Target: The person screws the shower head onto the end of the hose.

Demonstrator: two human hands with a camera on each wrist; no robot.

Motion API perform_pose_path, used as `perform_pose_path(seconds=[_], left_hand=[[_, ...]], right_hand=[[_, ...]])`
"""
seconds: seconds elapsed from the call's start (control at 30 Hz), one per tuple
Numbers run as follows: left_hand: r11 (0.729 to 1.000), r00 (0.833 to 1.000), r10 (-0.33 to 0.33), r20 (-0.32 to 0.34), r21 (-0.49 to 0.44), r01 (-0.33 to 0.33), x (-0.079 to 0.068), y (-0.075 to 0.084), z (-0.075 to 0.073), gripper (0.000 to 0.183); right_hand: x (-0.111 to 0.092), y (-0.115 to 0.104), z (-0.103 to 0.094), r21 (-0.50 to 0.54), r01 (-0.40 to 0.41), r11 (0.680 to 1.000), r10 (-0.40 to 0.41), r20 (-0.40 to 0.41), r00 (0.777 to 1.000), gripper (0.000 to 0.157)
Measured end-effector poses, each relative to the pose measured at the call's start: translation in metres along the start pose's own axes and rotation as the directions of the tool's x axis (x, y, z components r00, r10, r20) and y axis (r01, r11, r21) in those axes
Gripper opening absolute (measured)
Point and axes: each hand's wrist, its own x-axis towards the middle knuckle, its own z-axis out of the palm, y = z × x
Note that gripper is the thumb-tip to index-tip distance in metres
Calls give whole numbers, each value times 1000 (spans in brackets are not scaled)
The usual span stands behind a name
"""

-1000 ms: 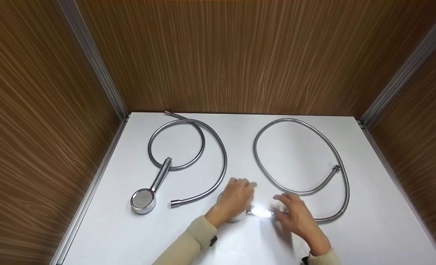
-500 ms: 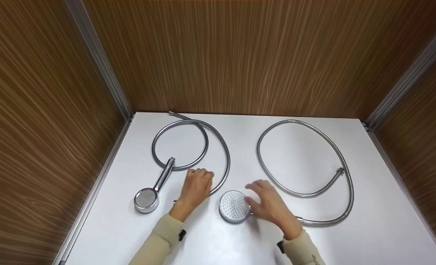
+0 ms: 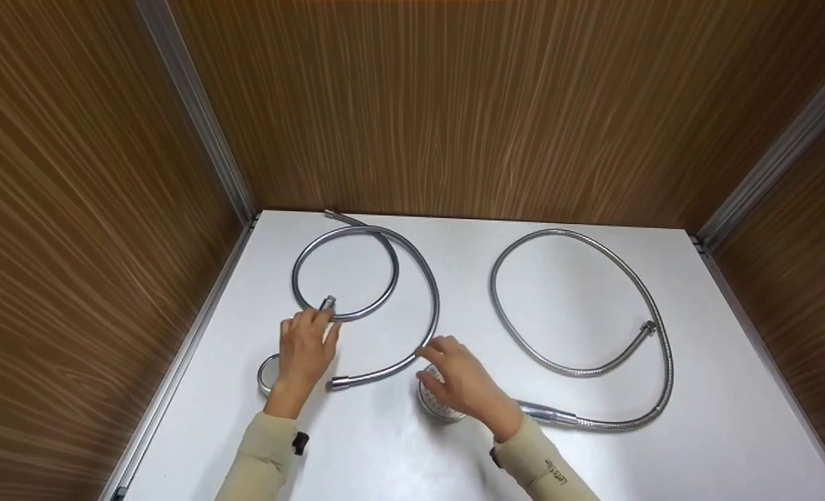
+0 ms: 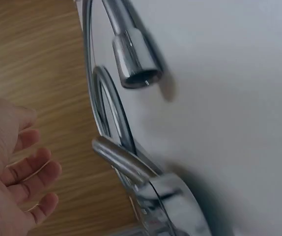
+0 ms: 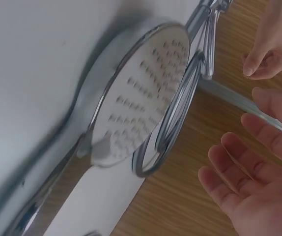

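right hand (image 3: 464,383) loosely spread, empty, above dotted shower head (image 5: 143,105); left hand (image 3: 304,351), nearer plain shower head (image 4: 173,199), hangs over it, fingers loosely bent, empty; handle (image 3: 328,304) points away, tip at coiled hose (image 3: 434,292)

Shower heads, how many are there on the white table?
2. The left shower head is partly hidden by the left hand. The right shower head, near the front middle, is partly hidden by the right hand. I see no others.
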Motion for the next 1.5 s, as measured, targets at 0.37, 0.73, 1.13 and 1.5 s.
perform_pose_path(seconds=[0.37,0.73,1.13,1.5], left_hand=[[991,991,-128,26,32,128,-16,-22,-15,34],[985,984,-164,65,63,160,-22,-28,-16,46],[975,967,-217,133,70,209,-10,-29,-15,47],[973,959,-227,168,88,215,-3,-32,-7,46]], right_hand=[[18,-18,22,-13,71,997,-72,-27,997,31],[32,-32,36,13,112,994,-112,16,994,32],[47,-44,51,9,123,992,-123,68,990,31],[59,-52,67,16,131,991,-132,99,986,29]])
